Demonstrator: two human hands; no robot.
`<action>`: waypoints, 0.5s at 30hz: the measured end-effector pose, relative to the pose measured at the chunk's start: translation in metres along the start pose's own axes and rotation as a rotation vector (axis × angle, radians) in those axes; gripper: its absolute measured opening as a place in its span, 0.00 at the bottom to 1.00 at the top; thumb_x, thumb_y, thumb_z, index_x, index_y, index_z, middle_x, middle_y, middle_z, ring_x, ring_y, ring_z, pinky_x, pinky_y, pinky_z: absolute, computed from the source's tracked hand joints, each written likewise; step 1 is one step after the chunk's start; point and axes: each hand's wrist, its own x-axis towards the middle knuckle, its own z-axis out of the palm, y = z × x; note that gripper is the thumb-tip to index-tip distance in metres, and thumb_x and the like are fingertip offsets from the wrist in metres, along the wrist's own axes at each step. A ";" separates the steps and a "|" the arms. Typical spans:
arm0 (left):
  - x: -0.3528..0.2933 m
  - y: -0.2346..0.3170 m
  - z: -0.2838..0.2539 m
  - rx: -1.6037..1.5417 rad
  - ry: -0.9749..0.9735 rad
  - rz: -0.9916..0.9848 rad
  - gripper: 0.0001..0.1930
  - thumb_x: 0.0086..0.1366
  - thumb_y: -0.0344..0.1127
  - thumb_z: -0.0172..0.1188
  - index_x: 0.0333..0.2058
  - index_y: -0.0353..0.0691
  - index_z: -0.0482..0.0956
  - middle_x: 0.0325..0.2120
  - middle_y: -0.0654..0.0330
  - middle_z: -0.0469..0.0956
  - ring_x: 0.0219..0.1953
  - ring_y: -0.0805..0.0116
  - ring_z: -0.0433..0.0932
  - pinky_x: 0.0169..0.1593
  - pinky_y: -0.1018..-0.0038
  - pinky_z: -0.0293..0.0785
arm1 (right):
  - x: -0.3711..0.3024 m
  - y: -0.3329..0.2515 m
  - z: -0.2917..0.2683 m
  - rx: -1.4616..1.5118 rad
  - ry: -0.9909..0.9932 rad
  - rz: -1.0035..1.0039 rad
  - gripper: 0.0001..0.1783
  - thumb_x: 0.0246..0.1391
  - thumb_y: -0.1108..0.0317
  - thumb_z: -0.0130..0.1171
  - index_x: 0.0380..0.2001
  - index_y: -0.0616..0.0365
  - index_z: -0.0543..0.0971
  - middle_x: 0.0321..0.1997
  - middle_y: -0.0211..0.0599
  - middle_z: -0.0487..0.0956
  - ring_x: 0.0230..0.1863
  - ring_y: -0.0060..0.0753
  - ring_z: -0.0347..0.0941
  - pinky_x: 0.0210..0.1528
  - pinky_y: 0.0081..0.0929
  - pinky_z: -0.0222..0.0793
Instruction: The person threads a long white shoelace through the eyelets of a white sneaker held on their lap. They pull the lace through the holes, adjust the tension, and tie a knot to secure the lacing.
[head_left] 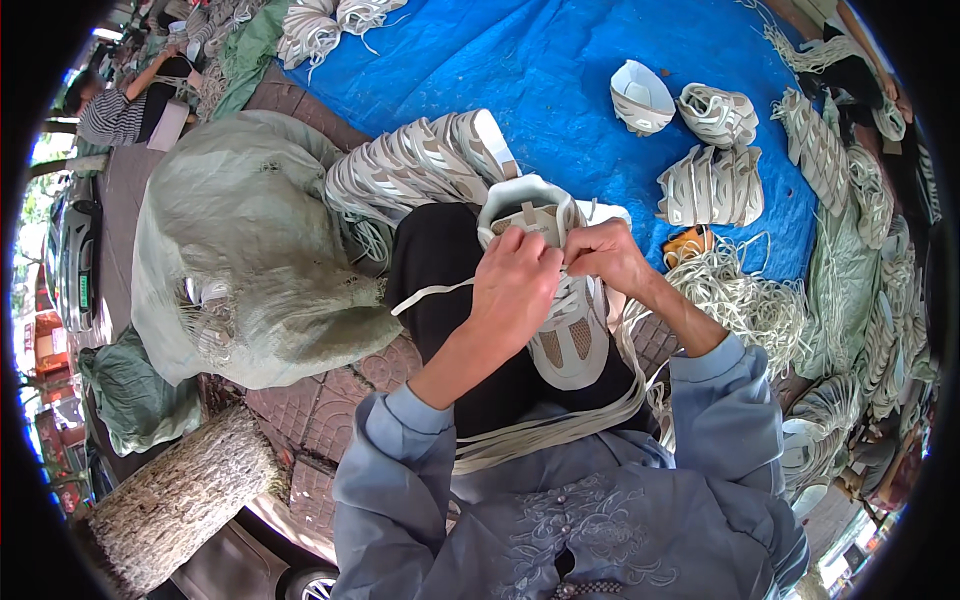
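A white and beige sneaker upper [570, 352] lies across my lap, toe toward me and collar away. My left hand [512, 290] is closed over the lacing area, and a pale shoelace [432, 293] sticks out to its left with a loose end. Opposite it, my right hand [610, 258] pinches at the eyelet row, its fingertips close to the left ones. The lace between the fingertips is mostly hidden by them. A bundle of long pale laces [560, 432] lies across my lap, below the toe.
A blue tarp [450, 70] spreads ahead, bearing a stacked row of uppers [425, 160], another stack [712, 188] and a heap of laces [745, 300]. Left of me sits a bulging woven sack [240, 240], with a tree trunk [185, 500] nearer. Another person [120, 115] sits far left.
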 end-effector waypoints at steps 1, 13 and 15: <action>0.002 0.000 0.003 0.026 -0.024 0.006 0.08 0.40 0.28 0.61 0.24 0.40 0.74 0.23 0.62 0.68 0.30 0.63 0.68 0.33 0.69 0.67 | 0.000 0.001 0.000 0.031 0.010 0.001 0.02 0.30 0.78 0.54 0.15 0.62 0.73 0.12 0.28 0.69 0.17 0.12 0.61 0.19 0.16 0.57; 0.001 -0.006 0.006 0.243 0.123 0.304 0.07 0.37 0.28 0.57 0.19 0.40 0.68 0.17 0.62 0.61 0.23 0.67 0.64 0.25 0.73 0.62 | -0.009 -0.006 0.002 -0.015 0.025 -0.060 0.08 0.32 0.74 0.61 0.23 0.57 0.76 0.14 0.27 0.71 0.16 0.16 0.64 0.20 0.18 0.60; 0.002 -0.005 0.008 0.287 0.172 0.349 0.08 0.37 0.30 0.56 0.17 0.41 0.65 0.16 0.63 0.58 0.23 0.69 0.61 0.24 0.75 0.58 | -0.007 -0.007 0.004 -0.216 0.092 -0.187 0.08 0.31 0.72 0.62 0.22 0.54 0.77 0.13 0.29 0.71 0.15 0.21 0.65 0.19 0.21 0.61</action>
